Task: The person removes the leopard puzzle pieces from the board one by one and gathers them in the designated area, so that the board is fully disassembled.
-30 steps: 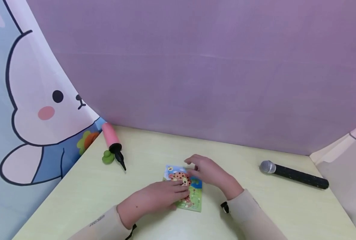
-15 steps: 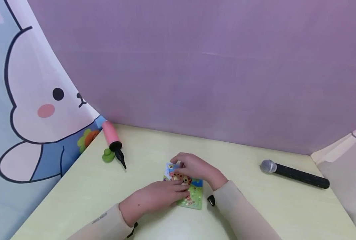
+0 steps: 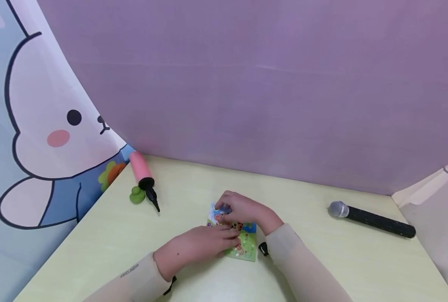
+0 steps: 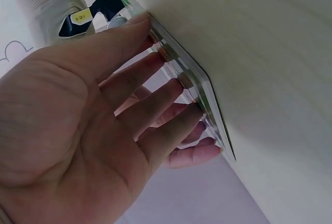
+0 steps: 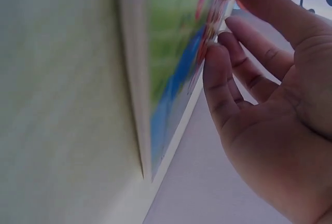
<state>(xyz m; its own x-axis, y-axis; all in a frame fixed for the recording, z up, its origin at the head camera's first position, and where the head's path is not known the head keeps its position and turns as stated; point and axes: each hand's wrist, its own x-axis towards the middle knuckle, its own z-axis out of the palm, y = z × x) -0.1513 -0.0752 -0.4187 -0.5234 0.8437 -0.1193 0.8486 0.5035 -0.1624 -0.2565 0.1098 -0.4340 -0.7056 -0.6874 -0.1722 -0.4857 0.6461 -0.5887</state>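
With the left hand (image 3: pixel 194 247) pressing flat, straight fingers on the picture puzzle board (image 3: pixel 246 245) beneath both hands, the right hand (image 3: pixel 243 209) is pinching a far-corner piece, risking dislodging neighbouring pieces.

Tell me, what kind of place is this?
Probably a small staged play corner: a pale tabletop backed by a purple cloth, with a cartoon bunny curtain on one side. Both hands rest on a children's picture puzzle.

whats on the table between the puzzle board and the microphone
Nothing but bare table, apart from the right forearm's sleeve crossing beside the puzzle board; the head view shows the microphone lying well apart.
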